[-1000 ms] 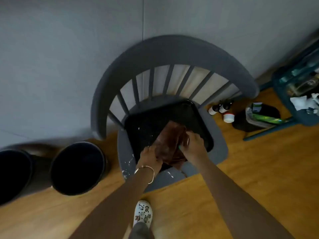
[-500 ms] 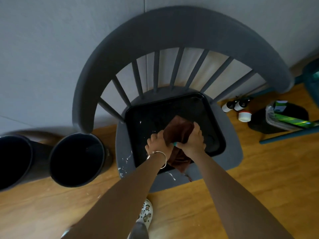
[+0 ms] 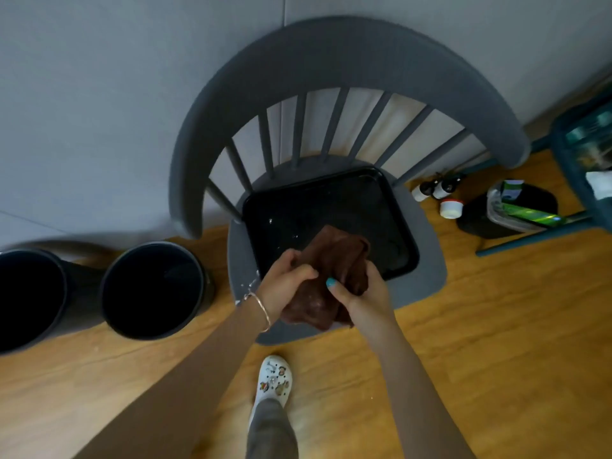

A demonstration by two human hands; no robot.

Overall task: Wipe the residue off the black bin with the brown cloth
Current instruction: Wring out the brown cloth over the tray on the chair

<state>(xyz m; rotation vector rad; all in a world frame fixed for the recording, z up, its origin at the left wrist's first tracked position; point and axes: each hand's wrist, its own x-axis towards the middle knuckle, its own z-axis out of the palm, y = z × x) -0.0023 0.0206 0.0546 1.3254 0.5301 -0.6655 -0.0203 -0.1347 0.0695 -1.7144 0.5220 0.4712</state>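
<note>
A brown cloth [image 3: 331,260] is bunched between both hands above the front edge of a square black tray [image 3: 331,200] that lies on a grey chair seat. My left hand [image 3: 284,283] grips the cloth's left side and wears a thin bracelet. My right hand [image 3: 361,293] grips its right side. Droplets shine on the tray's left part. Two round black bins stand on the floor to the left: the nearer bin [image 3: 152,289] and a second bin [image 3: 26,296] at the frame's edge. Neither hand touches a bin.
The grey spindle-back chair [image 3: 331,61] stands against a pale wall. White splashes mark the seat's left edge. Small bottles [image 3: 433,190] and a black container [image 3: 510,210] with a green item sit on the wooden floor at right, beside a blue rack [image 3: 583,144]. My white shoe [image 3: 275,379] is below.
Both hands have drawn the cloth back toward the tray's front edge and bunched it tighter. The camera view has shifted slightly; chair, tray and bins have stayed put.
</note>
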